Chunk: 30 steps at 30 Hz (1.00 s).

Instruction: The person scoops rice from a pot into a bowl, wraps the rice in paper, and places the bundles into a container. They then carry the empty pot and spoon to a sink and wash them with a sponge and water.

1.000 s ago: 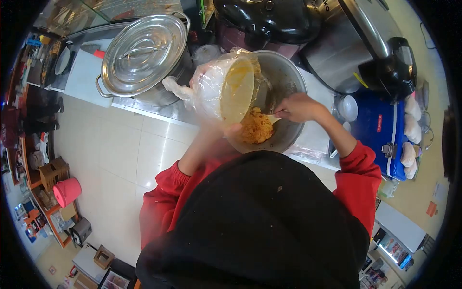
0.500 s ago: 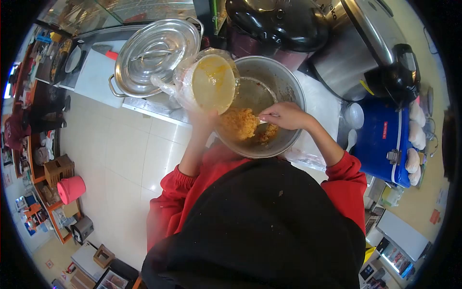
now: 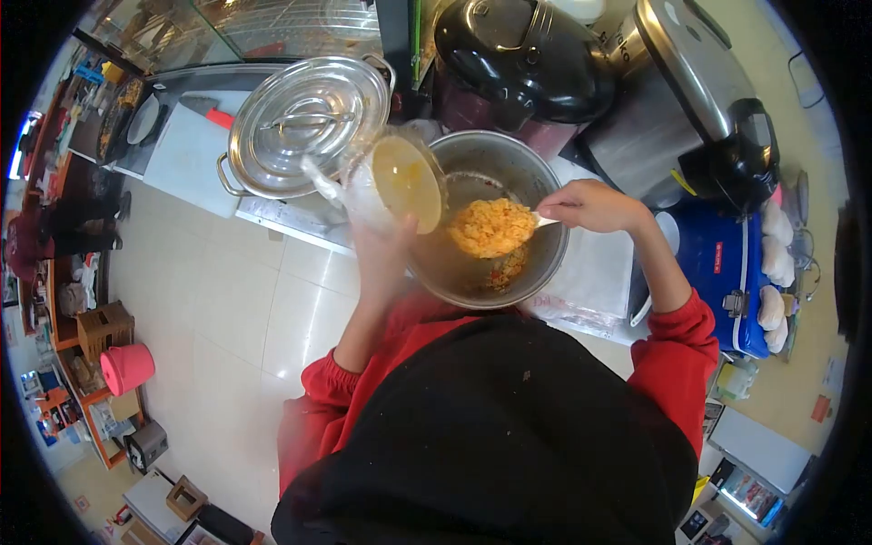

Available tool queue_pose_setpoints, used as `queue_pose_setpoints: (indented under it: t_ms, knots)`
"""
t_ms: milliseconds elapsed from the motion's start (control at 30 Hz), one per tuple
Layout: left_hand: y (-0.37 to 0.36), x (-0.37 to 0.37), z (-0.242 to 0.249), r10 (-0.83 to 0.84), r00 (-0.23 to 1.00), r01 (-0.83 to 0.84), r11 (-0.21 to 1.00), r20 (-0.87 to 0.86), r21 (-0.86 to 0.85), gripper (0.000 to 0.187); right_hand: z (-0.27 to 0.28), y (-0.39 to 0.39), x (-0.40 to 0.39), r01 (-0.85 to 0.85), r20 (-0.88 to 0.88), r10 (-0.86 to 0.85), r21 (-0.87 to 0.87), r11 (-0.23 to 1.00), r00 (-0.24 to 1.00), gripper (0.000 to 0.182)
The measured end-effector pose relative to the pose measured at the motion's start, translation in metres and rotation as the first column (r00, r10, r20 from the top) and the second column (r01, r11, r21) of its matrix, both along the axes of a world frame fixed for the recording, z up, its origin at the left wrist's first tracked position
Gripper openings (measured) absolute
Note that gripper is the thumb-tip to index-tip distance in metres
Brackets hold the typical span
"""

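My left hand [image 3: 381, 259] is closed round the side of a pale round bowl [image 3: 406, 184] that has clear plastic wrapping about it. The bowl is tilted, and its inside is smeared with yellow-orange. In my right hand [image 3: 590, 205] is the white handle of a rice paddle [image 3: 545, 220]. A big clump of orange rice [image 3: 492, 228] is heaped on the paddle and hides its blade. Beneath it stands a deep metal pot [image 3: 556, 252], with some more rice [image 3: 509, 269] at its bottom. The bowl overlaps the pot's left rim in this view.
Left of the bowl is a steel pot with its lid on [image 3: 309, 123]. Behind the open pot stand a black-lidded cooker [image 3: 527, 64] and a large steel appliance [image 3: 668, 100]. A blue cooler box [image 3: 718, 259] is at the right. Another person [image 3: 64, 222] stands far left.
My right hand has lifted the paddle with the rice up and to the right. The bowl in my left hand has tipped further toward the pot. The camera view has shifted slightly.
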<state>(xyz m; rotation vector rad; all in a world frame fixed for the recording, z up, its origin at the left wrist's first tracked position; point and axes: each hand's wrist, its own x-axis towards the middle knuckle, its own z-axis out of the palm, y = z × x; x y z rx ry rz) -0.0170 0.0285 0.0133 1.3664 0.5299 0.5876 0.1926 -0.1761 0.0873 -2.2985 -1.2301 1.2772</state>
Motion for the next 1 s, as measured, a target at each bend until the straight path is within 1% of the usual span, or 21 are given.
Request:
queue_pose_setpoints:
  t_ms: [67,133,167,267,300,367,400,433,467,500,533,567,600,667,700,767,800,900,967,1000]
  knots:
    - [-0.011,0.005,0.0,0.005,1.0,-0.002,0.98,0.015,-0.201,0.058,0.007,-0.014,0.005,0.073,-0.01,-0.072,0.047,0.996,0.997,0.034]
    - [-0.028,0.009,0.021,-0.017,1.0,0.016,0.94,0.0,-0.34,0.059,0.012,-0.028,0.007,0.154,-0.033,-0.151,0.126,0.98,0.988,0.034]
    - [-0.035,0.011,0.029,-0.032,0.999,0.026,0.913,-0.007,-0.406,0.06,0.02,-0.032,0.007,0.179,-0.025,-0.177,0.13,0.975,0.984,0.034]
    - [-0.052,0.017,0.016,-0.085,0.996,0.093,0.908,0.038,-0.41,0.071,0.034,-0.037,0.0,0.236,0.074,-0.244,0.103,0.966,0.967,0.032]
    - [-0.059,0.019,0.026,-0.117,0.992,0.126,0.887,0.048,-0.444,0.071,0.034,-0.037,-0.006,0.256,0.124,-0.272,0.133,0.958,0.954,0.031]
    - [-0.065,0.026,0.03,-0.208,0.977,0.194,0.786,0.046,-0.587,0.069,0.027,-0.032,-0.03,0.286,0.222,-0.327,0.198,0.938,0.919,0.028]
    - [-0.067,0.03,0.032,-0.251,0.967,0.223,0.725,0.052,-0.652,0.069,0.02,-0.03,-0.051,0.331,0.314,-0.396,0.24,0.913,0.863,0.026]
    - [-0.069,0.034,0.033,-0.227,0.972,0.203,0.684,0.06,-0.701,0.065,0.011,-0.027,-0.075,0.364,0.4,-0.457,0.287,0.886,0.794,0.024]
    - [-0.068,0.038,0.03,-0.24,0.969,0.205,0.659,0.056,-0.723,0.062,0.004,-0.024,-0.096,0.282,0.528,-0.376,0.252,0.926,0.761,0.028]
    - [-0.066,0.042,0.024,-0.255,0.966,0.205,0.634,0.048,-0.746,0.059,-0.007,-0.022,-0.116,0.274,0.537,-0.392,0.289,0.917,0.747,0.04]
    - [-0.064,0.045,0.02,-0.272,0.962,0.204,0.609,0.041,-0.766,0.057,-0.011,-0.016,-0.133,0.243,0.622,-0.353,0.258,0.935,0.698,0.049]
    - [-0.062,0.045,0.021,-0.31,0.95,0.229,0.617,0.034,-0.753,0.054,-0.017,-0.015,-0.145,0.219,0.678,-0.325,0.24,0.946,0.66,0.052]
    - [-0.06,0.046,0.019,-0.336,0.94,0.256,0.577,0.061,-0.776,0.052,-0.022,-0.015,-0.153,0.201,0.727,-0.298,0.22,0.955,0.618,0.055]
    - [-0.055,0.046,0.011,-0.387,0.915,0.305,0.487,0.111,-0.819,0.049,-0.02,-0.014,-0.16,0.18,0.768,-0.253,0.181,0.967,0.588,0.057]
    - [-0.054,0.046,0.01,-0.396,0.909,0.321,0.469,0.13,-0.823,0.049,-0.018,-0.014,-0.163,0.172,0.787,-0.231,0.16,0.972,0.573,0.058]
    - [-0.052,0.049,0.008,-0.408,0.896,0.357,0.432,0.174,-0.828,0.049,-0.005,-0.016,-0.161,0.15,0.792,-0.221,0.165,0.975,0.569,0.058]
    - [-0.05,0.048,0.01,-0.404,0.897,0.361,0.439,0.179,-0.823,0.05,0.005,-0.017,-0.158,0.134,0.795,-0.214,0.167,0.977,0.567,0.058]
    - [-0.041,0.048,0.019,-0.379,0.903,0.372,0.462,0.2,-0.805,0.051,0.046,-0.027,-0.142,0.165,0.77,-0.272,0.217,0.962,0.577,0.052]
    - [-0.032,0.048,0.021,-0.355,0.909,0.378,0.474,0.22,-0.795,0.052,0.075,-0.028,-0.138,0.209,0.678,-0.344,0.276,0.938,0.65,0.046]
    - [-0.027,0.048,0.022,-0.381,0.892,0.423,0.507,0.245,-0.751,0.052,0.085,-0.028,-0.137,0.232,0.628,-0.377,0.303,0.924,0.681,0.043]
